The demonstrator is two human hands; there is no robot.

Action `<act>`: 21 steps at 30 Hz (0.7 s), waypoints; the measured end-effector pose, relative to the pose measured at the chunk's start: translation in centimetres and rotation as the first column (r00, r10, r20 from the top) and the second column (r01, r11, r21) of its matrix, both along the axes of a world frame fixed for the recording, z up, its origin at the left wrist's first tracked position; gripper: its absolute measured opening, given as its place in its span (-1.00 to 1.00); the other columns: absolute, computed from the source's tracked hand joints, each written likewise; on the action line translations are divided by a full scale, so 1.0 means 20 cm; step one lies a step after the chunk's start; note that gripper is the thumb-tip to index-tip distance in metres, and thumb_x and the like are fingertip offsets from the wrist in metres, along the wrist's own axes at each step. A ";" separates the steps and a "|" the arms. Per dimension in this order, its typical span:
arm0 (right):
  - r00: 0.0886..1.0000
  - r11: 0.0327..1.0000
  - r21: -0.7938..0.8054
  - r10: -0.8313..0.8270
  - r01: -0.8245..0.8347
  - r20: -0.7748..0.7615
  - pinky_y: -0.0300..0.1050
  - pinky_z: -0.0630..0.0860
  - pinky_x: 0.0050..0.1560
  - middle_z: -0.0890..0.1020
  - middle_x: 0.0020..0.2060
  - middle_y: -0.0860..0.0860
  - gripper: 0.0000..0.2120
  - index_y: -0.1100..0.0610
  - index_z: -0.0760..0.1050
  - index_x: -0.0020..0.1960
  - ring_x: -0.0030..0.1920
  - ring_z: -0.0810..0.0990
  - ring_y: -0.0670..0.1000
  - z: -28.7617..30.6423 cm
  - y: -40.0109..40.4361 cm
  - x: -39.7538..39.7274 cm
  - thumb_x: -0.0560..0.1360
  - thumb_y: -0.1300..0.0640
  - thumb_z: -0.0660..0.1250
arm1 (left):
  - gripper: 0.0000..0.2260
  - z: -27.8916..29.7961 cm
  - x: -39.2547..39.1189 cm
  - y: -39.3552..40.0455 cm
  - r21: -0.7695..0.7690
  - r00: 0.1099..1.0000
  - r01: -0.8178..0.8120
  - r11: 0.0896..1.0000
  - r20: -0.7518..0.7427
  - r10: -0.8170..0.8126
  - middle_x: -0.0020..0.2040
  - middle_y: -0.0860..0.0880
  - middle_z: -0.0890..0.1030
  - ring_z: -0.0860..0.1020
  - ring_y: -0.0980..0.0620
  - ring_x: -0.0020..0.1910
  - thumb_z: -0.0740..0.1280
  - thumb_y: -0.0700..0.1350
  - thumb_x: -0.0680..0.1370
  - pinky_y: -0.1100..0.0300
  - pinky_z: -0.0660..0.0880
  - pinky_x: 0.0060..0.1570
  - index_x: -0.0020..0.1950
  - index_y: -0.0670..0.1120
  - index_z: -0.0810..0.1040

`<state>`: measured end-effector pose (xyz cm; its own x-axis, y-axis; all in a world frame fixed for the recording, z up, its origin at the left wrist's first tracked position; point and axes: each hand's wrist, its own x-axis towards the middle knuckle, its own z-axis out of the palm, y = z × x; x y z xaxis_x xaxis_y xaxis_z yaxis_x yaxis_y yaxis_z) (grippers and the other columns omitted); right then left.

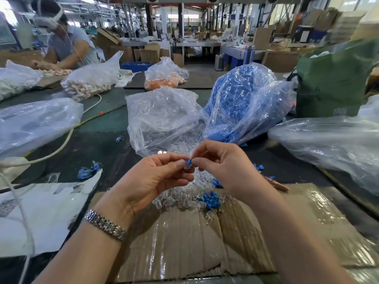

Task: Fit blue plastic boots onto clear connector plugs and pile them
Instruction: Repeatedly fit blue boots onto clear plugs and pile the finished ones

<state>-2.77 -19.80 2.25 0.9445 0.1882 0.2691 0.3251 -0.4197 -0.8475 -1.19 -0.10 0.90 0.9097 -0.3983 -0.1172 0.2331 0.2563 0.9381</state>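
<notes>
Centre frame: our left hand point(152, 177) pinches a clear plug point(187, 166), small, hard and glossy; our right hand point(221, 165) pinches the blue boot point(190, 160) at its tip. We judge both light, slippery, best gripped by the sides. Loose plugs and boots point(190, 193) lie piled below on cardboard point(256, 232).

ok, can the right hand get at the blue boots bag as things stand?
Probably yes, once free: the bag of blue boots lies just beyond the right hand, nothing between them. But that hand is pinching a blue boot now.
</notes>
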 end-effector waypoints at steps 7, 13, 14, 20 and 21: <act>0.996 0.997 -0.072 0.032 -0.027 0.078 -0.33 0.47 -0.14 0.65 -0.28 -0.12 -0.90 -0.03 0.59 -0.10 -0.23 0.58 -0.16 -0.01 0.00 0.00 0.56 0.14 0.43 | -0.74 0.01 -0.01 0.01 0.026 0.999 0.007 1.000 0.051 -0.009 0.03 -0.34 0.69 0.72 -0.16 -0.10 0.45 -0.31 0.42 0.18 0.66 -0.14 0.10 -0.28 0.66; 0.992 0.998 -0.062 0.038 -0.031 0.121 -0.32 0.48 -0.10 0.64 -0.27 -0.14 -0.88 -0.03 0.60 -0.11 -0.19 0.58 -0.16 -0.01 0.00 0.00 0.55 0.16 0.44 | -0.74 0.01 -0.03 0.00 0.053 0.995 -0.035 0.998 0.097 0.030 0.00 -0.33 0.70 0.73 -0.13 -0.13 0.42 -0.28 0.43 0.21 0.65 -0.18 0.10 -0.30 0.65; 0.991 0.998 -0.061 0.038 -0.030 0.129 -0.32 0.48 -0.09 0.64 -0.27 -0.14 -0.88 -0.03 0.60 -0.11 -0.19 0.59 -0.15 -0.01 0.00 0.00 0.55 0.17 0.45 | -0.75 0.01 -0.03 0.00 0.054 0.995 -0.037 0.998 0.098 0.032 0.00 -0.33 0.70 0.73 -0.13 -0.14 0.42 -0.28 0.43 0.21 0.65 -0.19 0.10 -0.29 0.66; 0.998 0.998 -0.026 -0.050 0.051 0.025 -0.33 0.51 -0.12 0.65 -0.17 -0.13 -0.86 -0.11 0.57 0.03 -0.17 0.59 -0.19 0.02 -0.04 0.00 0.51 -0.03 0.48 | -0.81 0.01 -0.03 0.00 0.049 0.992 -0.055 0.997 0.118 0.049 0.02 -0.30 0.71 0.72 -0.13 -0.11 0.42 -0.27 0.43 0.20 0.65 -0.15 0.02 -0.24 0.72; 0.989 0.985 -0.088 -0.149 0.150 0.014 -0.30 0.51 -0.09 0.64 -0.12 -0.13 -0.78 -0.11 0.54 0.09 -0.12 0.59 -0.18 0.02 -0.07 0.01 0.49 -0.11 0.47 | -0.81 0.01 -0.02 0.00 0.038 0.991 -0.070 0.997 0.117 0.065 0.02 -0.30 0.71 0.72 -0.13 -0.11 0.43 -0.27 0.43 0.20 0.65 -0.14 0.02 -0.24 0.72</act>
<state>-2.55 -21.19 2.66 0.9619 0.0682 0.2647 0.2590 -0.5372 -0.8027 -1.65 -0.17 1.12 0.9429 -0.3321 -0.0251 0.1059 0.2274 0.9680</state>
